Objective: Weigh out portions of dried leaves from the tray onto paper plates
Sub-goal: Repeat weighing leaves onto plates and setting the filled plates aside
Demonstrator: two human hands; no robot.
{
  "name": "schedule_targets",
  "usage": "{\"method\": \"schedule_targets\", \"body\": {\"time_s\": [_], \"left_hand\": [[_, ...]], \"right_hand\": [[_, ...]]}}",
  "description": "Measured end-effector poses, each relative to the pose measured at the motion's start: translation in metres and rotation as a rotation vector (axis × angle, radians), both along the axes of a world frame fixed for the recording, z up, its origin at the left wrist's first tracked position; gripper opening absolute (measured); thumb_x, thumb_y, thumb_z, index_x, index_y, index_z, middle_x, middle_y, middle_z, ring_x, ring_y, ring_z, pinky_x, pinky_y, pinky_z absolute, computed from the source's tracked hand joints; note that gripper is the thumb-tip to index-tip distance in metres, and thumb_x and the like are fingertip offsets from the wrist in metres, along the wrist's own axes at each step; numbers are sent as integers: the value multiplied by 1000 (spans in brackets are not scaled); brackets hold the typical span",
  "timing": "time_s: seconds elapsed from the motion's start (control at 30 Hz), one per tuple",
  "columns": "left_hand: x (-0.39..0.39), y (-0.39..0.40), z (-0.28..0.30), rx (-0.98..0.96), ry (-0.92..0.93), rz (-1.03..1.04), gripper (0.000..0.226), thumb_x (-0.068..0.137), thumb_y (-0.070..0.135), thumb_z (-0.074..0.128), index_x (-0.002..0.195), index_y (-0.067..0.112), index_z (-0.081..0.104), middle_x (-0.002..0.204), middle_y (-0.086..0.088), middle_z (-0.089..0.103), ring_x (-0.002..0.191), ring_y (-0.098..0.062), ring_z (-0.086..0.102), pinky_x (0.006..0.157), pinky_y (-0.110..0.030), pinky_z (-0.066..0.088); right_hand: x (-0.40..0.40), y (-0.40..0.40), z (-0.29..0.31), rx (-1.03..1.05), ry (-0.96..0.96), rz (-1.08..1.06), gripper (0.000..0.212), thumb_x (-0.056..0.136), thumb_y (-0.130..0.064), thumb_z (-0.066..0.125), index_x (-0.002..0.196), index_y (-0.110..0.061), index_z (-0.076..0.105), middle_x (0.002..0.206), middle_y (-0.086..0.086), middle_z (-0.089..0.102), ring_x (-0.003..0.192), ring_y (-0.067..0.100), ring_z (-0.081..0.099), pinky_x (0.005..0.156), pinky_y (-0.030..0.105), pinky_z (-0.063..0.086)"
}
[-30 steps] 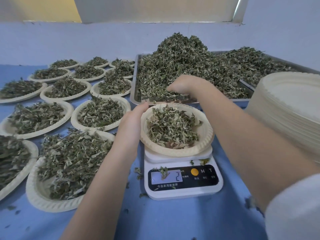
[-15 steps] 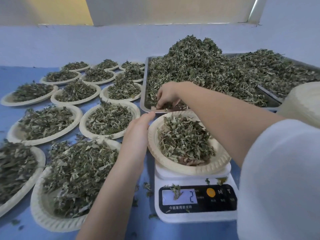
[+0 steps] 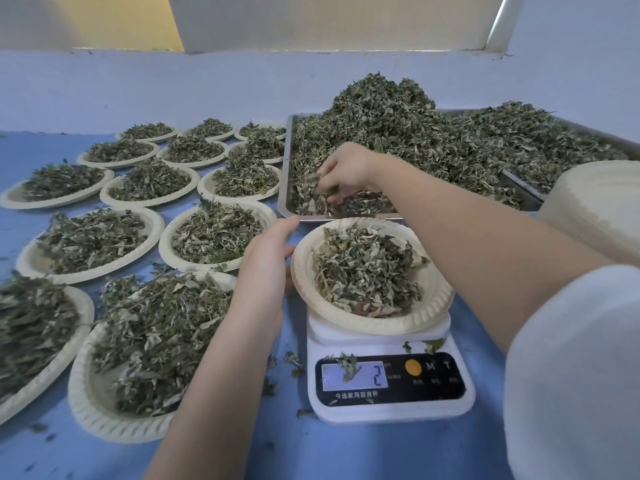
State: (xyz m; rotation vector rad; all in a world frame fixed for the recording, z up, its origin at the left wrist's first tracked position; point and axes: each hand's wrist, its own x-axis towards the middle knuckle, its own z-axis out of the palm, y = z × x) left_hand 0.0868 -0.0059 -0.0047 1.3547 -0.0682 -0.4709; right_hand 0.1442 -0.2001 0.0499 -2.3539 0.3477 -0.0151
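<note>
Leaves (image 3: pixel 450 147) sit heaped in the metal tray (image 3: pixel 284 188) at the far right, and our right hand (image 3: pixel 341 171) pinches a small tuft of them over its near left corner, while our left hand (image 3: pixel 268 258) rests with relaxed, straight fingers against the left rim of the paper plate (image 3: pixel 429 306) on the scale (image 3: pixel 388 407). We judge this the topping-up step; next, we need to carry the tuft nearer, drop it onto the plate, and read the display, partly hidden by a stray leaf.
</note>
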Motion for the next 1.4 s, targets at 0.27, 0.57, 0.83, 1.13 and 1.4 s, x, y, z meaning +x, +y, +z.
{"method": "schedule_targets", "body": {"time_s": [0.27, 0.57, 0.83, 1.13, 1.4], "left_hand": [[-1, 1, 3, 5, 7, -4, 47, 90, 39, 54, 131, 16, 48, 108, -5, 61, 67, -14, 64, 50, -25, 48], [-3, 1, 6, 5, -5, 15, 43, 89, 37, 55, 127, 16, 50, 88, -2, 61, 48, -9, 61, 41, -18, 48], [-2, 4, 4, 18, -33, 4, 34, 88, 38, 56, 115, 19, 50, 96, -5, 59, 64, -16, 61, 49, -23, 51], [-2, 2, 2, 34, -76, -26, 32, 88, 38, 56, 114, 19, 52, 92, -1, 57, 48, -7, 60, 45, -18, 48], [-4, 1, 3, 54, -101, -75, 11, 87, 32, 57, 88, 21, 57, 45, 13, 58, 41, -5, 56, 50, -20, 45]], "right_hand": [[-84, 25, 38, 110, -171, -61, 14, 77, -2, 74, 90, 1, 70, 87, 3, 66, 66, 15, 68, 59, 19, 56], [-174, 41, 46, -301, 175, 57, 61, 61, -68, 65, 111, -32, 67, 98, -11, 64, 86, 11, 67, 71, 29, 60], [-135, 31, 28, -382, -226, -296, 68, 97, -59, 25, 97, -3, 64, 90, 12, 64, 87, 30, 59, 65, 30, 37], [-98, 18, 15, -316, 130, -411, 63, 102, -46, 24, 148, -4, 25, 155, 14, 23, 138, 32, 31, 107, 41, 31], [-95, 17, 4, -261, 125, -435, 66, 101, -50, 23, 146, -2, 29, 146, 15, 37, 90, 24, 46, 74, 35, 39]]}}
